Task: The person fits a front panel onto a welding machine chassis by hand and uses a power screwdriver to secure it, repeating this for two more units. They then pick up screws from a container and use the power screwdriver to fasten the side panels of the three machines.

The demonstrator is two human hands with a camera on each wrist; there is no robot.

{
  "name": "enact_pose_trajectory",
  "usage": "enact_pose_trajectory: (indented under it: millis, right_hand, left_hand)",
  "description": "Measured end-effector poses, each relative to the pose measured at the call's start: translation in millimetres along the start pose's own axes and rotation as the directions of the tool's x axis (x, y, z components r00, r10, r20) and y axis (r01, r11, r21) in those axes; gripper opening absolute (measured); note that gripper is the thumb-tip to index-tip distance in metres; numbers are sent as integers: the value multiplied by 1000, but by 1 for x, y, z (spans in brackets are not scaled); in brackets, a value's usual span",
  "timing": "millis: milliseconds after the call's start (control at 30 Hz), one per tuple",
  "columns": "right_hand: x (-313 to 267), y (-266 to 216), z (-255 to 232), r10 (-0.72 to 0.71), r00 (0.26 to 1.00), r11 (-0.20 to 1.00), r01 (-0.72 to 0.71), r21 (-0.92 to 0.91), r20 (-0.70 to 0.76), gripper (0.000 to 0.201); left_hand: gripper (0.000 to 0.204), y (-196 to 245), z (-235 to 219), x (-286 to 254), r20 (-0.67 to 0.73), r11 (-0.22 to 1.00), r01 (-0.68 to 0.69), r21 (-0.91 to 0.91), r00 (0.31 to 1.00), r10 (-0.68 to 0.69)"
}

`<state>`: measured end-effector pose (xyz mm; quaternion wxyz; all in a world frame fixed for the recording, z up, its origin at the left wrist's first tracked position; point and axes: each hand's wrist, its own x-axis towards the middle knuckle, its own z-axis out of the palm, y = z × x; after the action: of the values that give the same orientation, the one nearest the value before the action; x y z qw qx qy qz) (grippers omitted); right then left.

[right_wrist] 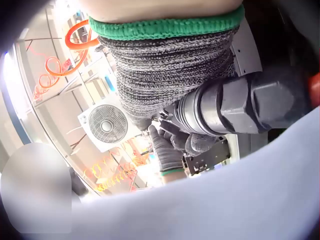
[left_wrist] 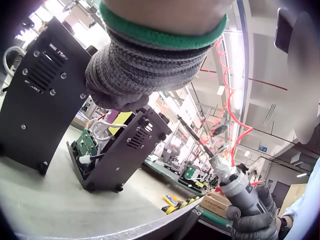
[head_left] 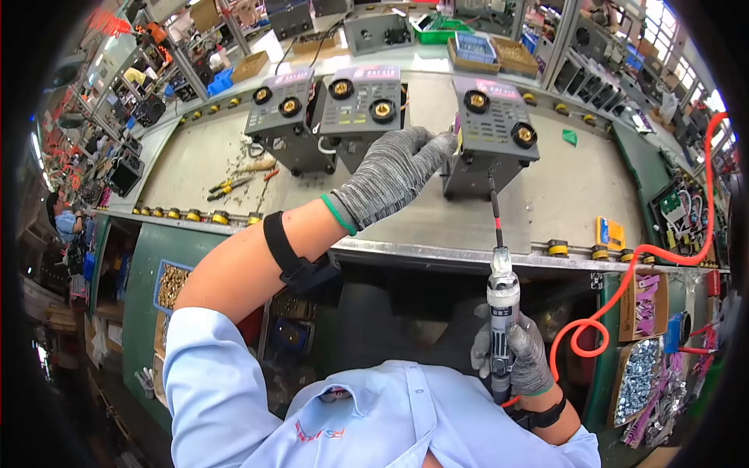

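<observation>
My gloved left hand (head_left: 398, 175) reaches to the near left edge of the rightmost grey welding machine (head_left: 495, 129), its fingers bent over that edge. That machine (left_wrist: 122, 155) stands tilted-looking in the left wrist view, its open side showing a green circuit board (left_wrist: 87, 145) and white wires. Below, close to the body, my gloved right hand (head_left: 527, 355) grips an air screwdriver (head_left: 503, 304) by its barrel. The long bit (head_left: 495, 207) points up toward the machine, its tip overlapping the lower casing in the head view. Part of the right hand is hidden behind the tool.
Two similar machines (head_left: 363, 105) stand to the left on the bench. Pliers (head_left: 228, 187) and loose screws lie farther left. An orange air hose (head_left: 601, 320) loops at the right, beside a box of silver screws (head_left: 636, 382). A yellow box (head_left: 610, 234) sits near the bench edge.
</observation>
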<state>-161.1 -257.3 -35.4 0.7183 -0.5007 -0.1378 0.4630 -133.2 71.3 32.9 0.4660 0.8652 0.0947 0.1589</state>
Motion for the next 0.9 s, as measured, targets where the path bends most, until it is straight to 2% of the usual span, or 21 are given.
enact_pose_trajectory:
  millis: [67, 100, 133, 167, 300, 367, 433, 500, 567, 633, 667, 767, 900]
  right_hand:
    - [3, 5, 0, 16, 1000, 991, -19, 130, 24, 77]
    - [6, 7, 1, 10, 1000, 992, -13, 124, 24, 77]
    - [8, 8, 3, -6, 1000, 986, 0, 168, 31, 75]
    - [10, 9, 6, -20, 999, 978, 11, 210, 40, 73]
    - [11, 6, 18, -13, 1000, 987, 13, 160, -1, 70]
    - [10, 5, 23, -14, 1000, 989, 18, 144, -27, 70]
    - [10, 4, 25, -17, 998, 991, 25, 130, -63, 70]
    - [12, 2, 26, -8, 997, 996, 15, 88, -74, 71]
    - [14, 0, 29, -10, 996, 995, 19, 97, -93, 72]
    - [18, -1, 31, -18, 997, 997, 24, 76, -80, 72]
    - [19, -1, 31, -13, 997, 997, 19, 77, -78, 72]
    - [23, 0, 34, -8, 997, 997, 14, 74, -71, 74]
    - [26, 2, 37, -10, 998, 999, 12, 44, -62, 75]
  left_hand:
    - [58, 8, -1, 5, -17, 999, 17, 37, 1000, -16]
    - [58, 11, 1, 6, -30, 996, 55, 74, 998, -53]
    - [58, 6, 7, 8, -33, 1000, -13, 13, 999, 14]
    - [58, 5, 13, 7, -40, 1000, -17, 11, 999, 17]
    - [54, -12, 36, 16, -80, 997, 9, -76, 997, -15]
    - [50, -16, 44, 19, -56, 977, 9, -211, 998, -21]
    - [46, -23, 47, 25, -45, 977, -23, -214, 999, 14]
    - [42, -34, 47, 35, -49, 970, -141, -200, 990, 134]
    - [39, -27, 45, 35, -13, 964, -152, -216, 988, 152]
    - [33, -20, 43, 33, 82, 914, 26, -405, 997, 8]
    - [28, -19, 45, 32, 95, 862, 71, -502, 995, -26]
    - [30, -11, 42, 26, 118, 817, 140, -559, 989, -89]
    - [32, -14, 44, 25, 97, 809, 119, -576, 992, -76]
